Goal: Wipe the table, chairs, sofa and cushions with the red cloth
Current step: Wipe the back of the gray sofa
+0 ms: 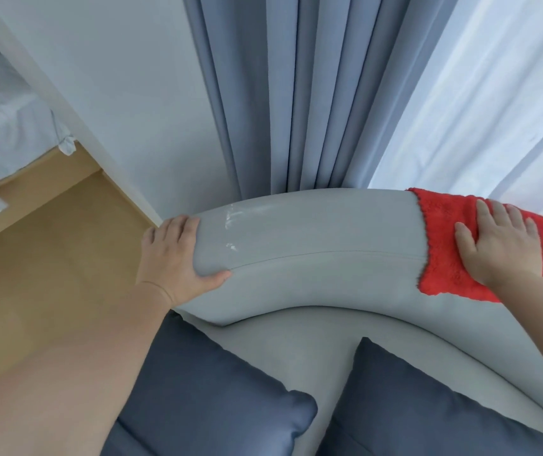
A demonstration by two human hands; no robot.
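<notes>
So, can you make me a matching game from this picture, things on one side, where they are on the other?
1 red cloth
2 left hand
3 right hand
4 grey-blue curtain

A hanging behind the sofa back
B pressing flat on the red cloth
C gripping the sofa back's end
D draped over the sofa back

Pairs: 1-D, 2-C, 3-B, 4-A

**Bright daylight, soft wide-angle picture**

You get strong daylight through the sheer curtain [493, 77] at upper right, which is washed almost to white. It leaves shiny glare streaks on the sofa back [313, 232] near its left end. Shadows are faint and soft. The lens bows the sofa back and fans the blue curtain [280, 93]. Your left forearm [50, 373] looks soft up close.
</notes>
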